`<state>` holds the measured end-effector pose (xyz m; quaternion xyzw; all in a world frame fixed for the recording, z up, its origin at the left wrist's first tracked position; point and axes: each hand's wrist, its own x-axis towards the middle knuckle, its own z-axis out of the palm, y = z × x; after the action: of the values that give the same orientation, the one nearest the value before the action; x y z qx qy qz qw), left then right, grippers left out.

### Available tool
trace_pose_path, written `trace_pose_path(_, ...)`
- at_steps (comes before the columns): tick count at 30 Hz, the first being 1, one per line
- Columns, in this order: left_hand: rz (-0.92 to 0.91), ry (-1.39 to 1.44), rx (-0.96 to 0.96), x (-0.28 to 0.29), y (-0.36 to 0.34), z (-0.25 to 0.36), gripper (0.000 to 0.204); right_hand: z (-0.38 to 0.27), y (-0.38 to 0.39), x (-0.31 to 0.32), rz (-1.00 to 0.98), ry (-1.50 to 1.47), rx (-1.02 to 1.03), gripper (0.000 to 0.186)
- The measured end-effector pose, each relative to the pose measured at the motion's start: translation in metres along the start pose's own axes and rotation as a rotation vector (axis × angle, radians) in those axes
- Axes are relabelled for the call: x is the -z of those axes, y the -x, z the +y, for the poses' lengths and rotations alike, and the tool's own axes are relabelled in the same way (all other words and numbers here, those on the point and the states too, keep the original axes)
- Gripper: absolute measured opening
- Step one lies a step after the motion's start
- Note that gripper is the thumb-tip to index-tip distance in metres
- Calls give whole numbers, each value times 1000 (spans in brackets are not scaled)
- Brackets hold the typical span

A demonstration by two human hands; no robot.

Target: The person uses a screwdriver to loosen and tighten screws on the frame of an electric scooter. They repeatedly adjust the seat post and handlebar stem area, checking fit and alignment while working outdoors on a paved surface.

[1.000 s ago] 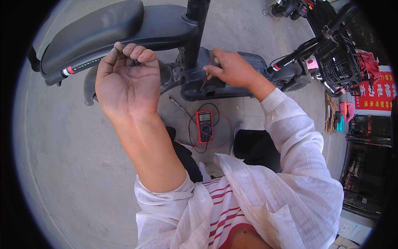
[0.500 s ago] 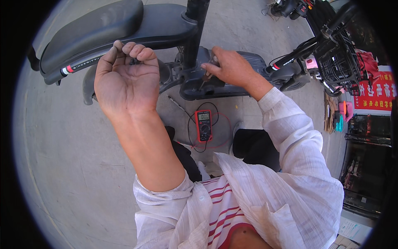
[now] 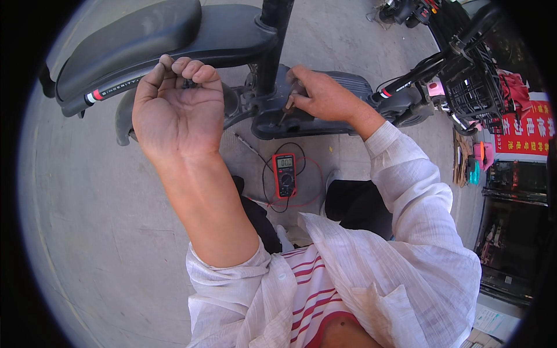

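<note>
My right hand is closed round the handle of a screwdriver. Its thin shaft slants down into a recess in the dark plastic footboard of an electric scooter. My left hand is held palm up in front of the scooter's side, its fingers curled over. A few small dark pieces show between those fingers and the palm, too small to name. On the ground below the footboard lies a red and black multimeter, with a black lead and a red lead looped around it.
The scooter's long black seat stretches to the far left, with its seat post rising near the middle. At the right are handlebars with a black wire basket. A red sign and a glass shopfront stand at the right edge.
My right hand has turned slightly around the screwdriver handle, and its wrist has shifted a little to the right. The left hand and the multimeter have stayed practically where they were.
</note>
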<state>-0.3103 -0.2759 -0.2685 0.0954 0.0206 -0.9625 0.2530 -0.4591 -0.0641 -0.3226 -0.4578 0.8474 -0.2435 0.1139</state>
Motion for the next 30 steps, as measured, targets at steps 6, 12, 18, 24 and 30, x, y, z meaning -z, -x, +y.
trace_pose_path(6,13,-11,3,0,1,-1,12,-13,-2,-1,-13,194,-159,32)
trace_pose_path(12,-4,10,10,0,0,0,12,-4,0,-3,31,72,-13,37)
trace_pose_path(18,25,-3,-5,-2,1,-1,13,-10,-1,-5,47,182,-173,36)
trace_pose_path(24,31,2,-12,-2,2,-1,12,-11,1,1,-18,113,-52,33)
trace_pose_path(30,23,9,-5,-1,1,-1,11,-15,3,-1,32,150,-112,32)
